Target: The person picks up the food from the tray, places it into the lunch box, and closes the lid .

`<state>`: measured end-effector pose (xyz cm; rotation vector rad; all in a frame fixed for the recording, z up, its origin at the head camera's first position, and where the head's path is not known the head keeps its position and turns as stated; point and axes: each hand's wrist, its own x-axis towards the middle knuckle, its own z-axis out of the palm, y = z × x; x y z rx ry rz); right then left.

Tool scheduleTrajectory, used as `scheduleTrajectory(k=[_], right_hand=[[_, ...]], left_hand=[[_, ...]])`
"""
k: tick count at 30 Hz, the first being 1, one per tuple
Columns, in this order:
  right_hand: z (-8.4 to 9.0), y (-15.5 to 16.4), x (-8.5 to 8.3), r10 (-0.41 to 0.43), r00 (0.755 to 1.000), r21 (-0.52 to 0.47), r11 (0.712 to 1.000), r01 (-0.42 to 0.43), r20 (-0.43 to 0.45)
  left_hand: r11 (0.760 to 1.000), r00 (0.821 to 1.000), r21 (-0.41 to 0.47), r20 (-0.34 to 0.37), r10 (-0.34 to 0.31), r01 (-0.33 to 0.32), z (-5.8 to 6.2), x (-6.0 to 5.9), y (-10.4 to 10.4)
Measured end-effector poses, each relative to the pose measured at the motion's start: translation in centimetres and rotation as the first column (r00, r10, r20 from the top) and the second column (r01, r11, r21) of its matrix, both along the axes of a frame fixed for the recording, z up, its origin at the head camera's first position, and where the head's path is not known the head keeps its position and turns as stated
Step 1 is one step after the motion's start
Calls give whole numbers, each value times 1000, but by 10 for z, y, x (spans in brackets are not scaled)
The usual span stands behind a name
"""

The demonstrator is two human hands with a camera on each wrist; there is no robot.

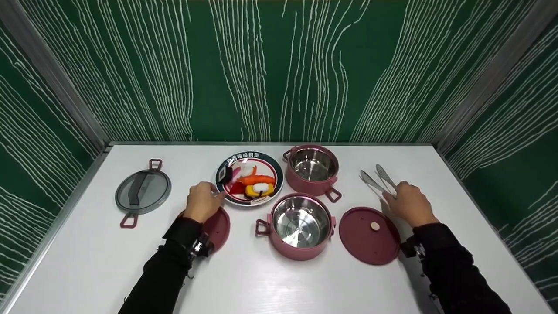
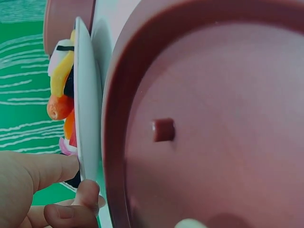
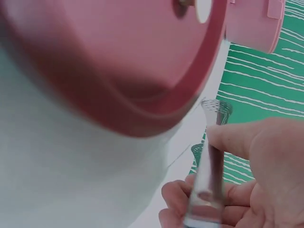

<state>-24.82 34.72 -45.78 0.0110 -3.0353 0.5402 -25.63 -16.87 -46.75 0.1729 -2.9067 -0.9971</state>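
My left hand (image 1: 202,202) pinches the near-left rim of a round plate (image 1: 279,172) between thumb and fingers. On the plate lie a carrot-like orange piece (image 1: 257,179), a yellow piece (image 1: 253,192) with a white top and dark band, and other colourful bits. Under the left wrist is a dark red lid (image 1: 220,231), partly hidden by the arm. At the right, my right hand (image 1: 409,204) grips metal tongs (image 3: 209,166) by the arms, their two textured tips spread and pointing toward the back. Another dark red lid (image 1: 364,240) with a pale knob lies just left of that hand.
Two pink pots with steel insides stand mid-table: a nearer one (image 1: 279,244) and a farther one (image 1: 305,185) close to the plate. A glass lid (image 1: 152,192) with red loop handles lies at the far left. Green walls (image 1: 279,65) with white lines enclose the table.
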Motion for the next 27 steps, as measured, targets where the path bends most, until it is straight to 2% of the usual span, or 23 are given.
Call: scheduleTrajectory(k=[7,12,17,21,27], right_hand=[[5,-2,2,32,998,-1,999,-32,-60],[12,-1,5,9,1000,12,1000,-9,-1],[19,0,6,-16,999,14,1000,15,44],[25,-1,9,-16,1000,-7,1000,16,-2],[39,-10,16,-25,993,8,1000,26,-117]], left_hand=[[1000,999,2,39,-4,4,3,2,1],[1000,999,0,47,-7,7,3,2,1],[1000,1000,-11,5,-21,21,4,4,1],[999,999,-23,-31,-34,33,1,4,0],[1000,1000,-10,-5,-29,29,3,7,1]])
